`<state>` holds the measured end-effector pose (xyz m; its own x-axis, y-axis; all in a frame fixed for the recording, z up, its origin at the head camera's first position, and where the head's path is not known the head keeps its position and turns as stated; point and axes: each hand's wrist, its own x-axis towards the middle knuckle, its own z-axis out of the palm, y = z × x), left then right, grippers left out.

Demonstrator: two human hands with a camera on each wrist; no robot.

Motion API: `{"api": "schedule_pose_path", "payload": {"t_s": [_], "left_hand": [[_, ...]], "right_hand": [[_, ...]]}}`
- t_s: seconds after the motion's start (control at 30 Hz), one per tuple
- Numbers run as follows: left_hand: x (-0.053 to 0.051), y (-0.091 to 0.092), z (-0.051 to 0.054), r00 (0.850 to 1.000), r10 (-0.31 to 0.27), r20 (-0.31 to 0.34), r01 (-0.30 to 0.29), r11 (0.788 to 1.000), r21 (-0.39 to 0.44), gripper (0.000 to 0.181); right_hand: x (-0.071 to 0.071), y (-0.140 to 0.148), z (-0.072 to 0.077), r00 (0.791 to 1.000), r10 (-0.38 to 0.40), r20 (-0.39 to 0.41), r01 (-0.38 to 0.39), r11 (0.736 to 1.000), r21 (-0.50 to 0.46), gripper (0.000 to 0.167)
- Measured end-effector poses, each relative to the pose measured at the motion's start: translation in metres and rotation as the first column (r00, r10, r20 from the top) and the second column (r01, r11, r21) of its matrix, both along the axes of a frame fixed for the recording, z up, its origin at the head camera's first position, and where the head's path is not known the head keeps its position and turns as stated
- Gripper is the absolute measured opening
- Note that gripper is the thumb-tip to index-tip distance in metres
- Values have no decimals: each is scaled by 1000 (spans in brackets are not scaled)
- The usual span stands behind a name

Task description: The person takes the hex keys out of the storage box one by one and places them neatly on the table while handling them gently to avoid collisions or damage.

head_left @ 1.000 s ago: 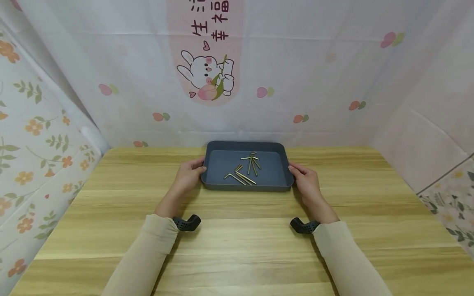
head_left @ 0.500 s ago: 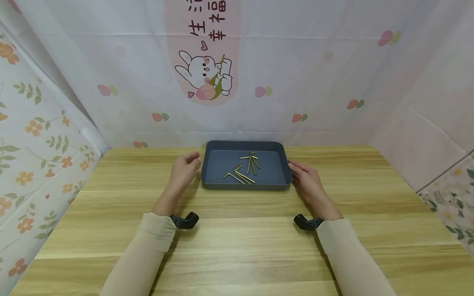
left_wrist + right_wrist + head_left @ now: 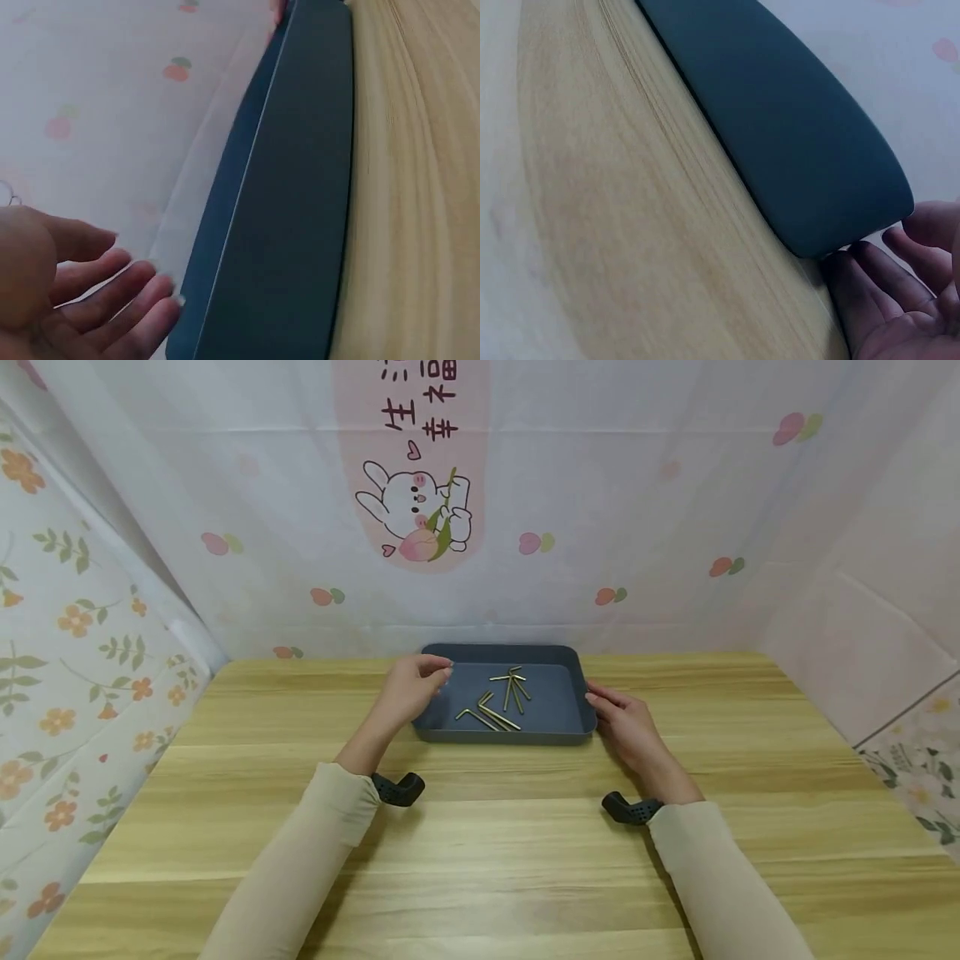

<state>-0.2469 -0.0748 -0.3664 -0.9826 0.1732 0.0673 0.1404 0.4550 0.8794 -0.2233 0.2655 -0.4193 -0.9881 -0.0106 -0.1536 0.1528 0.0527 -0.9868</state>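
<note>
A dark blue-grey tray (image 3: 551, 702) lies on the wooden surface near the back, with several brass-coloured L-shaped rods (image 3: 498, 714) inside it in two loose groups. My left hand (image 3: 412, 689) is over the tray's left end, fingers loosely bent and holding nothing; in the left wrist view the same hand (image 3: 90, 292) hangs beside the tray wall (image 3: 281, 195). At the right end, my right hand (image 3: 630, 727) touches the tray's side; the right wrist view has its fingers (image 3: 889, 281) against the corner of the tray (image 3: 795, 135).
A white printed cloth (image 3: 630, 510) hangs directly behind the tray. Floral cloth (image 3: 82, 652) borders the left side, and another stands at the right. Wooden tabletop (image 3: 502, 835) extends in front of the tray between my forearms.
My left hand has let go of the tray's left side, then risen and moved right over that end. The right hand stays at the right side, its fingers looser. The rods look unmoved.
</note>
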Motion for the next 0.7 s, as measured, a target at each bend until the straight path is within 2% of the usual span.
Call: {"api": "schedule_pose_path", "payload": {"t_s": [0.07,0.13,0.23,0.3,0.43,0.5,0.7], "left_hand": [[-5,1,1,998,33,-50,-36,998,-60,32],[-11,1,0,992,86,-96,-96,990,-103,34],[-19,-4,-5,981,152,-123,-169,976,-140,44],[-24,-10,-12,982,167,-86,-177,976,-127,48],[-30,-19,-21,986,168,18,-166,983,-82,43],[-30,-20,-21,983,174,53,-170,984,-59,40],[-27,-19,-19,976,193,101,-193,981,-5,39]], "right_hand": [[0,0,0,1000,0,-5,0,1000,-2,53],[0,-1,0,1000,-2,-11,2,1000,-5,53],[1,-1,1,1000,-4,-16,4,1000,-3,52],[2,-1,1,1000,-2,-15,2,1000,-1,51],[2,-2,2,1000,12,-14,-12,1000,7,51],[2,-1,2,1000,20,-16,-20,1000,16,50],[2,0,1,1000,16,-17,-16,1000,24,50]]}}
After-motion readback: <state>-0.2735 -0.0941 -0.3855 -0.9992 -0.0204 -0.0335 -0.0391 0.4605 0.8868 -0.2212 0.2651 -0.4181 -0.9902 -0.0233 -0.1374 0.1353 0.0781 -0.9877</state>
